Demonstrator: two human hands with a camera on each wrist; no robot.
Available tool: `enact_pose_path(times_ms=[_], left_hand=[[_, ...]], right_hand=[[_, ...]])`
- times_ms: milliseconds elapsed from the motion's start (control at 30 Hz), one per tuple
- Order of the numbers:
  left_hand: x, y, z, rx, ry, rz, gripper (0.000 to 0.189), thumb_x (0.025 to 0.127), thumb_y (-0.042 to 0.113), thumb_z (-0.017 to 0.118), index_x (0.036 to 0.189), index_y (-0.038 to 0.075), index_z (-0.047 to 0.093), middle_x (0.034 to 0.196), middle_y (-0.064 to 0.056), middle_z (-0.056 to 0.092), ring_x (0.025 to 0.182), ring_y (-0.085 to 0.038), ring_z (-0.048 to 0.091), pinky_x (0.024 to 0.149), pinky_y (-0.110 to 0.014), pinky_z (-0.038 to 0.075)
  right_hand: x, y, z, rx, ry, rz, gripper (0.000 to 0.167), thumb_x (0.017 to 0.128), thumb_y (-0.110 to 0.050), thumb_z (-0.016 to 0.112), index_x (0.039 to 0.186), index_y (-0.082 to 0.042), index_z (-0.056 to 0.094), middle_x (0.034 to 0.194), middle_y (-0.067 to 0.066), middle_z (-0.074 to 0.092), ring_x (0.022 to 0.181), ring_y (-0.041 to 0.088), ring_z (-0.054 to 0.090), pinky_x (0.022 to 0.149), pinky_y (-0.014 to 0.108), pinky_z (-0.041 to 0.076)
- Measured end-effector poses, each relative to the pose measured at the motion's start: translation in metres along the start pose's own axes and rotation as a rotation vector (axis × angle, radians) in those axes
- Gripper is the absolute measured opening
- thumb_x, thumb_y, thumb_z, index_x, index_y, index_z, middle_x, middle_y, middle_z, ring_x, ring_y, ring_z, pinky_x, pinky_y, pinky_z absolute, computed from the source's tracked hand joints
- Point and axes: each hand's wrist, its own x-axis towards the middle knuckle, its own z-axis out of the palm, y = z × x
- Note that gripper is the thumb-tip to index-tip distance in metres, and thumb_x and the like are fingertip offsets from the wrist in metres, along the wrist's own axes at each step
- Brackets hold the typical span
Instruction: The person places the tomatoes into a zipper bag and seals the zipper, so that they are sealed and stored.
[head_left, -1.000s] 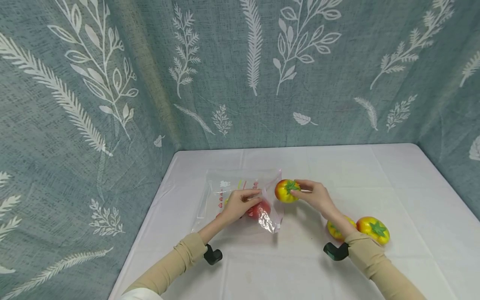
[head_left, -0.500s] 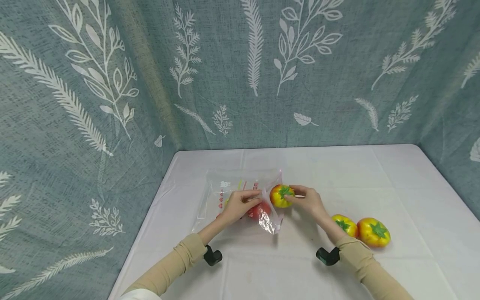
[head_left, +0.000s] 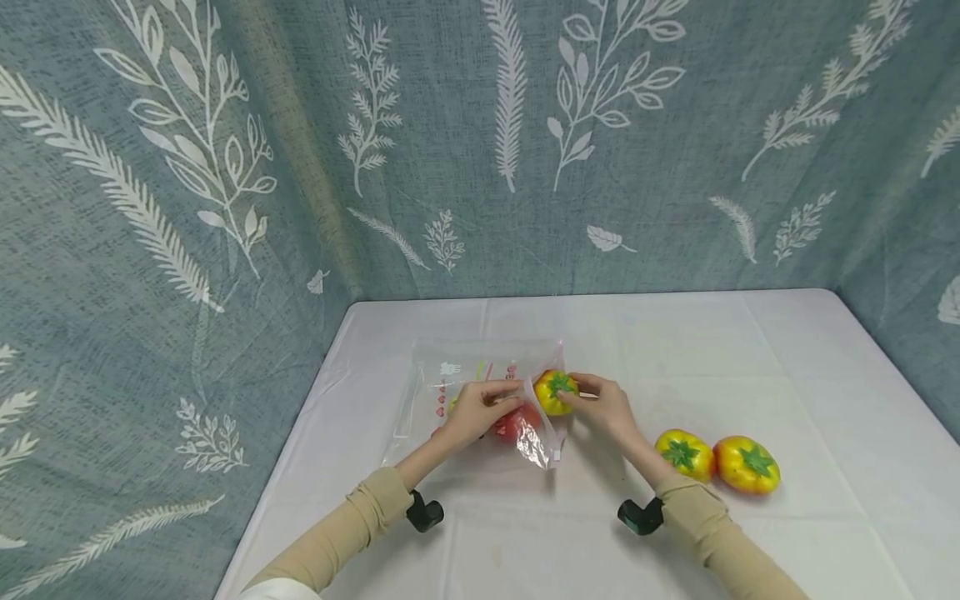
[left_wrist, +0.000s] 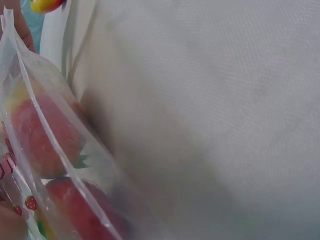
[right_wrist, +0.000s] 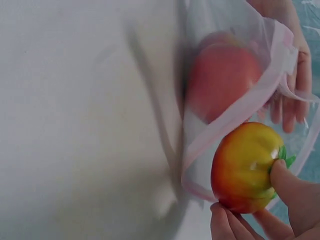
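A clear zip bag [head_left: 429, 408] with printed red hearts lies on the table with its mouth facing right. My left hand [head_left: 471, 410] pinches the upper layer of the bag near its mouth. Inside, reddish fruits [left_wrist: 46, 135] show through the plastic. My right hand [head_left: 606, 405] grips a glossy yellow-and-red persimmon [right_wrist: 247, 167] by its sides, thumb by the green leafy top. In the right wrist view, this persimmon is at the bag's pink-edged opening, partly between its rims. Two more persimmons [head_left: 684, 454] [head_left: 747, 464] sit side by side to the right.
A white cloth covers the table [head_left: 570, 533]. A blue-green curtain [head_left: 465, 242] with white leaf prints hangs behind the table and along its sides. A dark wrist camera [head_left: 424, 512] is strapped under each forearm.
My right hand has moved left and slightly nearer, bringing the persimmon from beside the bag to its opening. The left hand has stayed in place on the bag.
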Motion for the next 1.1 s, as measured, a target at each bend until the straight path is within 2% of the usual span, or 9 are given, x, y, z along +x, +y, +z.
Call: enact_pose_path(times_ms=[100, 233, 333, 467, 600, 700, 767, 900, 1100], left_hand=[[0.003, -0.009, 0.001, -0.016, 0.001, 0.007, 0.029, 0.086, 0.012, 0.068, 0.114, 0.003, 0.068, 0.118, -0.014, 0.067, 0.103, -0.024, 0.064, 0.078, -0.018, 0.052], [-0.003, 0.011, -0.003, -0.04, -0.021, 0.0, 0.029, 0.086, 0.008, 0.067, 0.114, -0.001, 0.067, 0.118, -0.017, 0.066, 0.091, -0.017, 0.063, 0.068, -0.011, 0.047], [-0.009, 0.028, -0.007, -0.034, -0.033, -0.007, 0.029, 0.087, 0.005, 0.066, 0.115, -0.004, 0.065, 0.119, -0.02, 0.065, 0.093, -0.019, 0.063, 0.068, -0.01, 0.046], [-0.009, 0.028, -0.007, -0.033, -0.034, -0.01, 0.029, 0.087, 0.006, 0.066, 0.115, -0.003, 0.066, 0.119, -0.019, 0.065, 0.103, -0.025, 0.063, 0.073, -0.009, 0.046], [-0.009, 0.027, -0.008, -0.046, -0.035, -0.01, 0.029, 0.087, 0.006, 0.066, 0.114, -0.003, 0.066, 0.118, -0.02, 0.065, 0.084, -0.013, 0.062, 0.064, -0.011, 0.045], [-0.009, 0.028, -0.008, -0.043, -0.033, -0.006, 0.028, 0.087, 0.005, 0.066, 0.114, -0.004, 0.066, 0.117, -0.02, 0.065, 0.079, -0.006, 0.058, 0.062, -0.011, 0.045], [-0.009, 0.029, -0.009, -0.039, -0.034, -0.006, 0.028, 0.087, 0.005, 0.066, 0.114, -0.004, 0.066, 0.118, -0.02, 0.065, 0.083, -0.005, 0.058, 0.065, -0.01, 0.045], [-0.008, 0.027, -0.008, -0.06, -0.044, 0.003, 0.028, 0.087, 0.003, 0.065, 0.114, -0.006, 0.065, 0.117, -0.022, 0.065, 0.077, -0.004, 0.057, 0.063, -0.011, 0.045], [0.0, 0.0, -0.001, -0.068, -0.035, 0.011, 0.029, 0.087, 0.004, 0.066, 0.114, -0.006, 0.065, 0.117, -0.022, 0.065, 0.073, 0.002, 0.053, 0.065, -0.011, 0.045]], right_hand=[[0.0, 0.0, 0.005, 0.019, 0.003, 0.002, 0.051, 0.088, -0.023, 0.067, 0.13, 0.002, 0.053, 0.128, 0.028, 0.056, 0.114, 0.041, 0.058, 0.093, 0.043, 0.05], [0.001, 0.0, 0.012, 0.04, 0.015, -0.001, 0.05, 0.088, -0.021, 0.068, 0.13, 0.003, 0.053, 0.127, 0.027, 0.057, 0.112, 0.04, 0.059, 0.092, 0.042, 0.051], [0.0, -0.001, 0.015, 0.049, 0.019, -0.004, 0.051, 0.087, -0.021, 0.068, 0.13, 0.003, 0.053, 0.127, 0.027, 0.057, 0.113, 0.04, 0.059, 0.092, 0.042, 0.05], [0.0, -0.002, 0.018, 0.057, 0.023, -0.009, 0.05, 0.088, -0.021, 0.068, 0.129, 0.003, 0.053, 0.126, 0.027, 0.058, 0.112, 0.039, 0.06, 0.092, 0.042, 0.05], [0.0, -0.002, 0.02, 0.073, 0.03, -0.018, 0.05, 0.087, -0.021, 0.068, 0.129, 0.004, 0.054, 0.125, 0.028, 0.058, 0.111, 0.04, 0.06, 0.092, 0.042, 0.051], [0.001, 0.0, 0.023, 0.092, 0.046, -0.051, 0.051, 0.085, -0.022, 0.07, 0.127, 0.005, 0.055, 0.122, 0.028, 0.06, 0.108, 0.04, 0.061, 0.09, 0.041, 0.052], [0.001, 0.001, 0.025, 0.108, 0.066, -0.093, 0.053, 0.084, -0.026, 0.071, 0.124, 0.005, 0.057, 0.119, 0.028, 0.062, 0.104, 0.038, 0.064, 0.086, 0.038, 0.054], [0.001, 0.0, 0.028, 0.129, 0.081, -0.136, 0.054, 0.083, -0.029, 0.072, 0.122, 0.006, 0.058, 0.116, 0.03, 0.062, 0.101, 0.038, 0.065, 0.082, 0.037, 0.055], [0.002, -0.006, 0.033, 0.132, 0.07, -0.052, 0.048, 0.086, -0.017, 0.069, 0.126, 0.007, 0.055, 0.121, 0.03, 0.06, 0.107, 0.04, 0.062, 0.085, 0.037, 0.054]])
